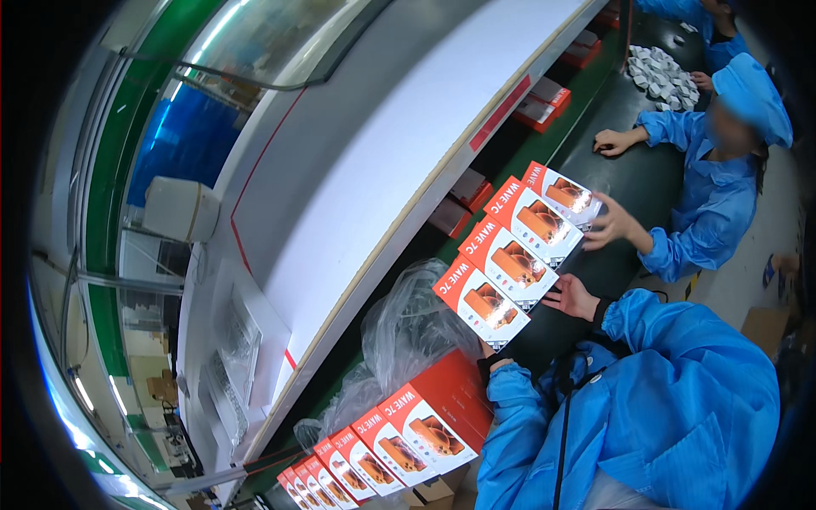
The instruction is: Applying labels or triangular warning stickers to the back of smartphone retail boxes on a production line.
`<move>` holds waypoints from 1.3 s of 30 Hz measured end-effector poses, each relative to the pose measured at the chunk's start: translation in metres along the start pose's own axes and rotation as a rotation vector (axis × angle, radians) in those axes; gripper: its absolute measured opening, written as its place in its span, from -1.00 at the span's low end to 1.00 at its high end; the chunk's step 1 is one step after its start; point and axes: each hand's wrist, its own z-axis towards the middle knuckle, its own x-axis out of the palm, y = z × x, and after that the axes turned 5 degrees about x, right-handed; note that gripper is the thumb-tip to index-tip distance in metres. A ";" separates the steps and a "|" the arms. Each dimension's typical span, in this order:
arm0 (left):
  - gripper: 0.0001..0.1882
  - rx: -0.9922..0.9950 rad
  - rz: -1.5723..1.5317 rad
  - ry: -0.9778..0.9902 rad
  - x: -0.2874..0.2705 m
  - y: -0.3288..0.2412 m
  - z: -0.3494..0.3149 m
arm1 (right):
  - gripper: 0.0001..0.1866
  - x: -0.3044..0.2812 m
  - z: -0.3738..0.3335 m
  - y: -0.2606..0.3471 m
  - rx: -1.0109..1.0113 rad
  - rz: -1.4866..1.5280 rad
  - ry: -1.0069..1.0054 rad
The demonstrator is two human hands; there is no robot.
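A slanting row of several white-and-red phone boxes point(512, 262) with orange phone pictures sits over the dark work surface. My right hand point(575, 298) is beside the row, palm showing and fingers stretched out, the fingertips at the edge of a box. Only a sliver of my left hand point(487, 349) shows under the nearest box point(481, 304) of the row; its fingers are hidden. A co-worker's hand point(609, 223) touches the farthest box point(561, 192).
A second row of phone boxes point(393, 444) stands at the lower middle. Clear plastic bags point(408, 319) lie beside it. Red-and-white boxes point(544, 104) line the green belt under a white shelf point(374, 161). White pieces point(661, 78) are heaped near two co-workers in blue.
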 end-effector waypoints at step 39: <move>-0.67 1.137 0.247 -0.110 0.034 -0.103 -0.139 | -0.69 -0.066 -0.102 -0.085 -0.270 -0.405 0.166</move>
